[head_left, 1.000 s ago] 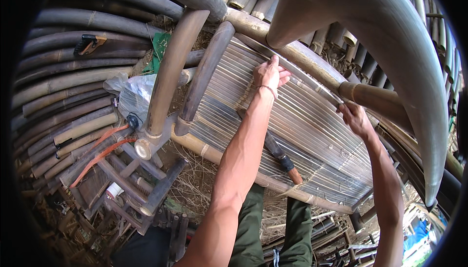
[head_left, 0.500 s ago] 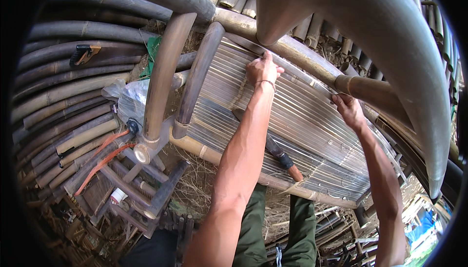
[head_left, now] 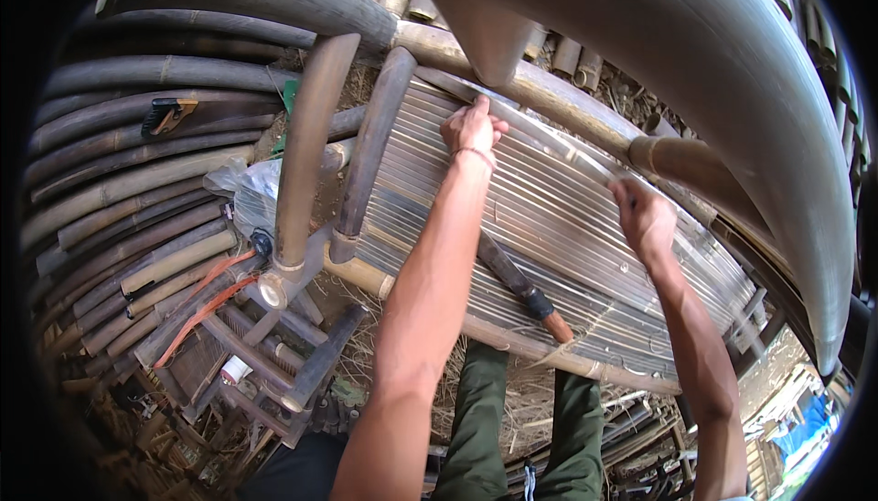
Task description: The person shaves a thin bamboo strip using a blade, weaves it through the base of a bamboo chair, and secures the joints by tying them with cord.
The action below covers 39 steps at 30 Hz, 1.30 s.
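A long bamboo strip [head_left: 549,140] runs along the far edge of a slatted bamboo seat [head_left: 558,217]. My left hand [head_left: 471,128] is closed on the strip near its left part, thumb pressed along it. Farther right, my right hand [head_left: 647,224] is closed with its fingertips at the strip; its grip is partly hidden. Between my forearms a knife [head_left: 505,269] with a dark blade and black-wrapped wooden handle lies across the slats, the blade's far end hidden behind my left forearm.
Thick curved bamboo poles [head_left: 713,53] arch over the seat's far and right sides. Upright posts [head_left: 315,144] stand at its left. Beyond them are stacked bamboo poles [head_left: 137,176], a handsaw [head_left: 169,117], a clear plastic bag [head_left: 256,194] and a small bamboo frame [head_left: 265,368].
My right hand has shifted a little left and nearer to me, its fingers curled more. My left hand stays on the strip. The view has shifted slightly.
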Available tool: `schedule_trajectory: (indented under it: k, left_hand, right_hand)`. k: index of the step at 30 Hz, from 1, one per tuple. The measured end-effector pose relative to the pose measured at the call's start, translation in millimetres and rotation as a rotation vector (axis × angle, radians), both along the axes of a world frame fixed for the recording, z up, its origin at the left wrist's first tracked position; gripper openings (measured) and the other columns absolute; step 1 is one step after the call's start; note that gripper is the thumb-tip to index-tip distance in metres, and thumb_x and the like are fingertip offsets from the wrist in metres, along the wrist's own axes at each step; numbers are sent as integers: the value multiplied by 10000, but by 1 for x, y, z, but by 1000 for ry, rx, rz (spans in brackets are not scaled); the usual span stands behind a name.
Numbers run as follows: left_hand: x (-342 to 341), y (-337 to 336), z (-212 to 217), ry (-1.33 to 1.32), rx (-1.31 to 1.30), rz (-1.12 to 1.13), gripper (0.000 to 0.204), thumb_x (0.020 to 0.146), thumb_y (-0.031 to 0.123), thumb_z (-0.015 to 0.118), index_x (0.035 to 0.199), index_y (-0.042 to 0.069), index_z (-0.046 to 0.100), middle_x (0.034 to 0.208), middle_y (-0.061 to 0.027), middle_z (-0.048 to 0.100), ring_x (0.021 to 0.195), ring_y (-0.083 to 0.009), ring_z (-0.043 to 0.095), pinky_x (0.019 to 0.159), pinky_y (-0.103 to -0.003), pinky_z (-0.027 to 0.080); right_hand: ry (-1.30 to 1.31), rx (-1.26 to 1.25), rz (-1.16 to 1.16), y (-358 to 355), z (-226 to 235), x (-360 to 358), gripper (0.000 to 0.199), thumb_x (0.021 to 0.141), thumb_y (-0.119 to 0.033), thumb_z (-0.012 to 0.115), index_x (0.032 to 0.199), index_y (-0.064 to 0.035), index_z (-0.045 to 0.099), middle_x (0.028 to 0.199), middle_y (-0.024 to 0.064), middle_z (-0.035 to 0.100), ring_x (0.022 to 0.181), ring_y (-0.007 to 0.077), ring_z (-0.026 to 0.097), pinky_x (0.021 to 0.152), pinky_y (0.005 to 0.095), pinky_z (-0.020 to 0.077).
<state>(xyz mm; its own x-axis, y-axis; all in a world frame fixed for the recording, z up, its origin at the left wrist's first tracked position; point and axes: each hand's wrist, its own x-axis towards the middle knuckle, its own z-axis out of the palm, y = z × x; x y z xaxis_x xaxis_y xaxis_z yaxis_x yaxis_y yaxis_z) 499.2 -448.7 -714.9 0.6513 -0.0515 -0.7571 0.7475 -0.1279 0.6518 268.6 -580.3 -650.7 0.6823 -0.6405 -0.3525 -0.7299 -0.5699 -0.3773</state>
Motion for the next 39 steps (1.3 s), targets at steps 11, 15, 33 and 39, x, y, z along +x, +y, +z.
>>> schedule_trajectory:
  k: [11,15,33,39]
  left_hand:
    - [20,18,6,-484,698,-803,327,957,319,594,975,-2,657,822,-167,703,747,-326,686,697,-413,532]
    - [-85,22,39,-1023,473,-1203,611,945,343,553,1415,-21,411,1460,-250,403,1357,-402,393,1093,-500,362]
    - [-293,-83,72,-1425,71,-1804,512,870,196,634,1330,5,513,1277,-205,516,1222,-357,478,1067,-494,364]
    - [-372,-198,45,-1331,252,-2129,500,874,234,606,1328,51,503,1202,-152,579,1158,-331,527,982,-465,437]
  right_hand:
    - [-297,-363,163,41,15,23,512,859,-194,692,1332,-88,529,1290,163,495,1177,355,492,961,474,429]
    - [-244,-93,98,93,49,-61,680,821,-93,694,1442,-100,419,1394,196,379,1299,380,394,1071,483,354]
    - [-129,-248,-1060,-101,-47,-397,702,859,-97,577,1467,97,284,1443,290,409,1342,366,427,1132,413,322]
    - [-198,-231,-912,-127,-51,-443,605,838,-142,573,1382,67,412,1425,275,429,1347,402,402,1149,432,312]
